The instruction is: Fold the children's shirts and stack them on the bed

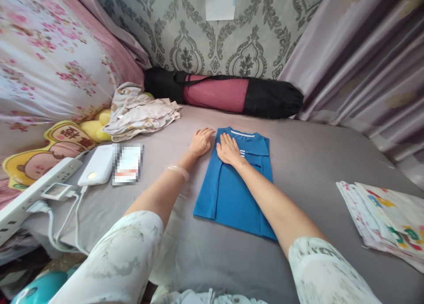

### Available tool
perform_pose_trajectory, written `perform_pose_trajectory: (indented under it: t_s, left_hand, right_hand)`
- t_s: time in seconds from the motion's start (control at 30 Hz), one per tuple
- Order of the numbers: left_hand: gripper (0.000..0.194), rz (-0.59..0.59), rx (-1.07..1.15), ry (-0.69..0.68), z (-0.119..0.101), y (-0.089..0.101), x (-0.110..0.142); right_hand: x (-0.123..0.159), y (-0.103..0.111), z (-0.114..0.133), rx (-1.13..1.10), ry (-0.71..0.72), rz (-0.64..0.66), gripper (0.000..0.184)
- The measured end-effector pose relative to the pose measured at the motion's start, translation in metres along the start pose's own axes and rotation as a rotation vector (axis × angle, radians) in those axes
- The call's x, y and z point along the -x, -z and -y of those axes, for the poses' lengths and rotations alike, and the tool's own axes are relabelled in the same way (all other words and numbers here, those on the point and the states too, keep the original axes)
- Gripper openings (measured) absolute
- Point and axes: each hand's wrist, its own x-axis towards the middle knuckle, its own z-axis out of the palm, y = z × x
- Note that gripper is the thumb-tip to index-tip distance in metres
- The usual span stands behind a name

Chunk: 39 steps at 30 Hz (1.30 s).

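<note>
A blue T-shirt (241,193) lies flat on the grey bed sheet (308,171), with its sides folded in and the collar at the far end. My right hand (228,148) rests flat on the shirt just below the collar, fingers stretched out, partly over a white print. Just left of the shirt's upper edge, my left hand (201,142) lies palm down on the sheet with its fingers extended. A pale bangle (179,171) circles my left wrist. Neither hand grasps anything.
A black and pink long bag (215,94) lies along the wall. At left are a crumpled cloth (139,112), a power bank (96,165), a blurred phone-like item (128,164) and a power strip (43,189) with cables. Folded patterned clothes (387,215) lie at right.
</note>
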Motion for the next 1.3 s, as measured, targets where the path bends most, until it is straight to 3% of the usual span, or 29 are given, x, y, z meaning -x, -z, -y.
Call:
perform_pose_trajectory:
  t_s: [0.13, 0.27, 0.4, 0.53, 0.77, 0.87, 1.03, 1.3]
  left_hand:
    - [0.047, 0.014, 0.026, -0.012, -0.003, 0.005, 0.000]
    - [0.044, 0.054, 0.045, -0.035, -0.005, 0.006, -0.001]
    - [0.041, 0.072, 0.062, -0.076, -0.002, 0.002, -0.002]
    - [0.042, 0.097, 0.085, -0.090, 0.002, 0.001, -0.003]
    - [0.044, 0.198, 0.091, -0.111, -0.001, 0.007, -0.003]
    - [0.045, 0.221, 0.079, -0.130, -0.003, 0.008, -0.002]
    - [0.046, 0.229, 0.059, -0.143, -0.003, 0.008, -0.001]
    - [0.045, 0.191, 0.044, -0.176, 0.000, 0.004, -0.001]
  right_hand:
    - [0.027, 0.004, 0.020, 0.013, 0.038, -0.011, 0.063]
    - [0.051, -0.008, 0.039, 0.000, 0.061, 0.037, 0.064]
    - [0.052, -0.018, 0.041, 0.008, 0.052, -0.017, 0.064]
    - [0.055, -0.014, 0.042, 0.010, 0.045, -0.027, 0.063]
    - [0.106, -0.010, 0.066, -0.005, 0.143, 0.041, 0.066]
    - [0.112, -0.014, 0.071, -0.008, 0.140, 0.052, 0.066]
    - [0.115, -0.005, 0.072, -0.035, 0.128, 0.082, 0.065]
    - [0.161, -0.003, 0.093, -0.169, 0.217, 0.143, 0.066]
